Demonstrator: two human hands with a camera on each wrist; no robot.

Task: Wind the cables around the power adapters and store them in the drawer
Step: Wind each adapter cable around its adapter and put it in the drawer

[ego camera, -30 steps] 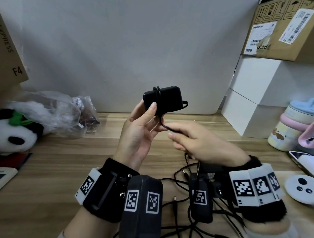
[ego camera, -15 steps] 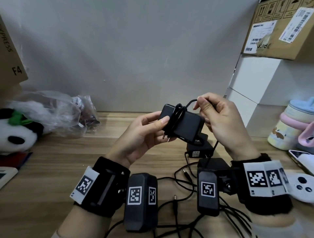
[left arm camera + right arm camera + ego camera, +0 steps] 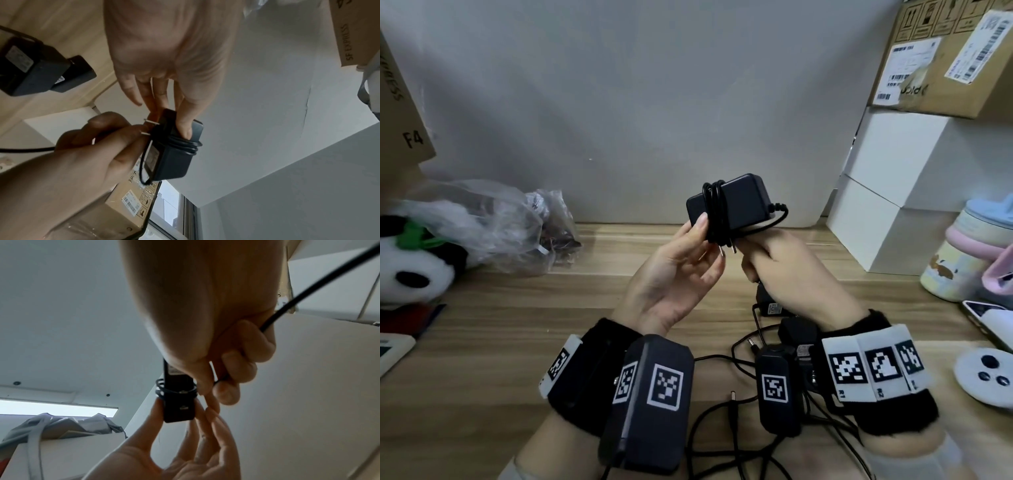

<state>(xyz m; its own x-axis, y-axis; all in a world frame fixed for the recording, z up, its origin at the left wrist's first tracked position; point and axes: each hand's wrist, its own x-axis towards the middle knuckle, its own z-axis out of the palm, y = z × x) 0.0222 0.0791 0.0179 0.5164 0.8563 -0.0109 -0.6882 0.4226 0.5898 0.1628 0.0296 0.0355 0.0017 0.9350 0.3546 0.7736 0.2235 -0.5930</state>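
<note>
Wood-grain tabletop [image 3: 482, 335] stretches under both my wrists and serves as my landmark. At its far right edge stand stacked plain white boxes [image 3: 887, 192] with a brown cardboard carton bearing shipping labels [image 3: 945, 58] on top. On its far left side lies a crumpled clear plastic bag [image 3: 493, 222], and just left of that a black-and-white plush panda [image 3: 410, 260]. Near its right edge sit a pastel lidded cup [image 3: 959, 253] and a round white controller with dark buttons [image 3: 989, 377].

My left hand [image 3: 674, 277] is raised above the middle of the tabletop, thumb and fingertips pinching the black rectangular power adapter [image 3: 736, 202] by its left end, the other fingers loosely spread. The thumb presses against the coils of the thin black cable [image 3: 714, 212] that runs several turns around the adapter's body. The adapter's two metal plug prongs [image 3: 151, 127] stick out from its underside toward my right hand.

My right hand [image 3: 794, 270] is just right of the left, under the adapter, fingers curled and pinching the free run of the same cable; one loop arcs out from the adapter's right end and back down to those fingers.

Flat on the tabletop below my right hand lie two more black power adapters [image 3: 35, 68], their loose black cables [image 3: 726, 411] tangled between my wrists.
</note>
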